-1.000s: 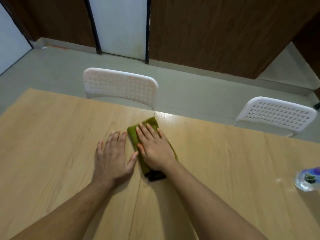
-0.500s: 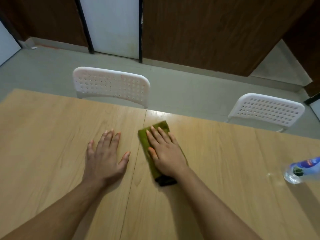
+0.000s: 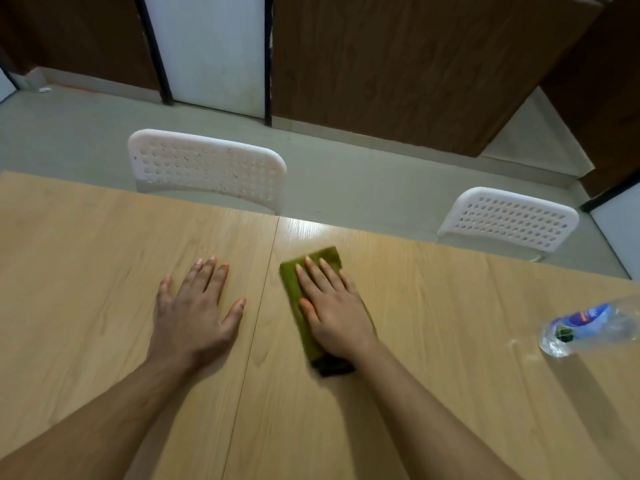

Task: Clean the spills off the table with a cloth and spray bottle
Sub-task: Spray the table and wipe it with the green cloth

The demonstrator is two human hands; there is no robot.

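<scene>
1. While the right hand (image 3: 334, 317) presses flat on the cloth (image 3: 294, 289) with straight fingers, the head view suggests the main risk is a skipped patch: the cloth is folded narrow, so a sweep covers only a thin strip and spills beside it could be left behind.
2. A wide sweep to the right could, I judge, knock the bottle (image 3: 588, 327), which stands near the right edge of the desk (image 3: 450, 341), well apart from the cloth.
3. The left hand (image 3: 195, 315) lies spread and flat on the bare desk, left of the seam, holding nothing; if it lifts, the lean forward may lose its brace.
4. The cloth is olive green with a dark near end, folded into a long pad, lying just right of the seam toward the far edge.
5. No spill shows plainly; only a bright sheen beyond the cloth.
</scene>
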